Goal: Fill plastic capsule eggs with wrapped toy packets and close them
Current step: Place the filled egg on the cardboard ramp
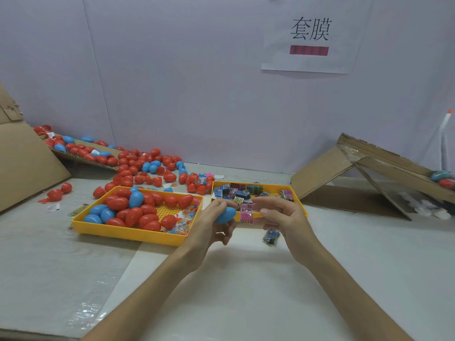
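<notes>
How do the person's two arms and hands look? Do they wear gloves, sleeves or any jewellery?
Both hands are bare. The left hand and the right hand wear no gloves, and no ring shows on the fingers. The left forearm and the right forearm are uncovered down to the picture's lower edge. No sleeve, watch or bracelet is in view.

Both forearms reach forward, the left hand (211, 223) curled round an egg (226, 214), the right hand (283, 216) pinching a packet (247, 214).

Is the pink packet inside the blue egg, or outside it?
Outside: the pink packet sits beside the blue egg, pinched by the right hand.
</notes>
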{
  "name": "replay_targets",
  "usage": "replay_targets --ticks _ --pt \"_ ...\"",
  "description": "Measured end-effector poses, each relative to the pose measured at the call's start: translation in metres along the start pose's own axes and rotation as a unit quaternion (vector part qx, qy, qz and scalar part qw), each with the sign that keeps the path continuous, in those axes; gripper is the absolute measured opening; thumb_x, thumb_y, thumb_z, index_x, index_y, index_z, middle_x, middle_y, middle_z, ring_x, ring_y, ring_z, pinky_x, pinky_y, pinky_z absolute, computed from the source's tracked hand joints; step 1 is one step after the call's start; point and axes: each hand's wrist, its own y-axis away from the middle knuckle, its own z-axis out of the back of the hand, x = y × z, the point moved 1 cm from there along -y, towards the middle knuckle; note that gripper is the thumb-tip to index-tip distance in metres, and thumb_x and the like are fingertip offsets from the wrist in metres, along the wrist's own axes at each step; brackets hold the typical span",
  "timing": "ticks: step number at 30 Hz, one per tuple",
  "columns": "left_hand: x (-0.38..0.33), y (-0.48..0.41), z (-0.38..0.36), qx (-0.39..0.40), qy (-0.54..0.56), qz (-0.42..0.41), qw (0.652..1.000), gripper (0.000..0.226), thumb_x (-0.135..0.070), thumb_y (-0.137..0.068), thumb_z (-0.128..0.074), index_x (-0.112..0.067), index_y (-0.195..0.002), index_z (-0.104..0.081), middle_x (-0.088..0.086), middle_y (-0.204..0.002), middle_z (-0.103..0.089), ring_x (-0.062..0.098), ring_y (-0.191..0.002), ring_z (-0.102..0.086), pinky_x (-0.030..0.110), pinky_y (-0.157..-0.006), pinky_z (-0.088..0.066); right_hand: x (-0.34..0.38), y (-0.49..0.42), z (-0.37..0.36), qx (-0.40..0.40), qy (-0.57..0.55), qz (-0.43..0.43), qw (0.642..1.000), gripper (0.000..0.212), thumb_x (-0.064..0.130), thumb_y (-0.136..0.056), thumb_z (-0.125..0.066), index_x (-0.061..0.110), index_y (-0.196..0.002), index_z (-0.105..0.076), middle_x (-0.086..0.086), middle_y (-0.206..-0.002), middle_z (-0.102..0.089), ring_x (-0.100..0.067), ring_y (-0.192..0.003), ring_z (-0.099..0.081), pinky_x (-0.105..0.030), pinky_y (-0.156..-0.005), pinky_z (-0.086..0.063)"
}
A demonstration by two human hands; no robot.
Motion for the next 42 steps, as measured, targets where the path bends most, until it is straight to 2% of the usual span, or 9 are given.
replay_targets --ticks 11,14,16,18,21,25,29,37,42 --pt "0.002 -0.001 -0.004 0.034 -0.030 0.027 0.999 0.026 -0.030 -0.108 -0.041 -0.013 -0.121 -0.055 0.007 -0.080 -0.051 0.013 -0.061 -0.053 0.026 -0.056 -0.046 -0.005 0.000 -0.001 0.048 0.006 -0.013 0.999 0.030 0.003 -0.097 -0.058 0.023 -0.111 -0.075 -0.004 -0.109 -0.077 -0.028 -0.094 -0.075 -0.021 -0.067 -0.055" --pt "0.002 -0.001 -0.004 0.037 -0.036 0.023 0.998 0.023 -0.026 -0.107 -0.042 -0.014 -0.122 -0.054 0.009 -0.085 -0.050 0.014 -0.061 -0.054 0.025 -0.055 -0.046 -0.006 -0.001 -0.002 0.049 -0.006 -0.012 0.999 0.026 0.013 -0.090 -0.064 0.022 -0.112 -0.075 -0.005 -0.110 -0.076 -0.028 -0.097 -0.074 -0.021 -0.068 -0.054" --pt "0.003 0.000 -0.004 0.035 -0.035 0.016 0.999 0.026 -0.027 -0.101 -0.053 -0.015 -0.123 -0.054 0.010 -0.091 -0.051 0.015 -0.062 -0.054 0.027 -0.056 -0.046 -0.006 -0.001 -0.002 0.043 -0.007 -0.011 0.999 0.029 0.019 -0.084 -0.064 0.025 -0.109 -0.077 -0.005 -0.110 -0.076 -0.025 -0.103 -0.072 -0.022 -0.073 -0.054" --pt "0.003 0.001 -0.004 0.036 -0.039 0.010 0.999 0.038 -0.029 -0.091 -0.059 -0.013 -0.126 -0.052 0.011 -0.102 -0.054 0.015 -0.065 -0.055 0.028 -0.058 -0.048 -0.008 -0.002 -0.002 0.039 -0.001 -0.006 0.999 0.026 0.018 -0.085 -0.066 0.025 -0.107 -0.078 -0.006 -0.109 -0.076 -0.025 -0.106 -0.071 -0.030 -0.082 -0.056" --pt "0.005 0.001 -0.003 0.042 -0.081 -0.017 0.996 0.028 -0.017 -0.099 -0.064 -0.016 -0.124 -0.053 0.011 -0.110 -0.057 0.010 -0.070 -0.058 0.029 -0.065 -0.052 -0.009 -0.003 0.000 0.032 0.000 0.002 0.999 0.025 0.004 -0.093 -0.065 0.022 -0.106 -0.078 -0.007 -0.107 -0.077 -0.026 -0.104 -0.072 -0.040 -0.092 -0.057" --pt "0.007 0.000 0.000 0.022 -0.150 -0.067 0.986 0.024 -0.017 -0.095 -0.070 -0.018 -0.117 -0.060 0.006 -0.103 -0.066 0.008 -0.074 -0.064 0.026 -0.070 -0.055 -0.008 -0.001 0.001 -0.003 0.015 0.019 1.000 0.018 0.002 -0.091 -0.068 0.017 -0.097 -0.077 -0.004 -0.098 -0.078 -0.022 -0.095 -0.075 -0.029 -0.080 -0.061" --pt "0.007 0.000 0.000 0.013 -0.170 -0.080 0.982 0.026 -0.025 -0.091 -0.075 -0.021 -0.114 -0.063 -0.003 -0.096 -0.072 0.010 -0.075 -0.068 0.024 -0.069 -0.056 -0.008 -0.001 -0.001 -0.014 0.067 0.040 0.997 0.018 0.005 -0.085 -0.075 0.023 -0.087 -0.078 0.000 -0.094 -0.077 -0.021 -0.090 -0.074 -0.033 -0.076 -0.062" --pt "0.006 0.000 0.001 -0.026 -0.160 -0.094 0.982 0.040 -0.046 -0.074 -0.079 -0.024 -0.105 -0.065 -0.005 -0.090 -0.074 0.013 -0.069 -0.071 0.018 -0.063 -0.052 -0.007 0.002 -0.001 0.036 0.104 0.068 0.992 0.019 -0.001 -0.082 -0.078 0.014 -0.093 -0.076 -0.003 -0.097 -0.078 -0.020 -0.096 -0.075 -0.037 -0.085 -0.060" --pt "0.010 -0.003 0.000 -0.018 -0.195 -0.118 0.973 0.033 -0.033 -0.084 -0.080 -0.019 -0.109 -0.065 0.001 -0.090 -0.074 0.018 -0.071 -0.071 0.027 -0.070 -0.058 -0.008 0.002 -0.002 0.009 0.163 0.107 0.981 0.016 -0.001 -0.083 -0.077 0.014 -0.088 -0.078 0.001 -0.091 -0.075 -0.017 -0.089 -0.074 -0.036 -0.081 -0.061"
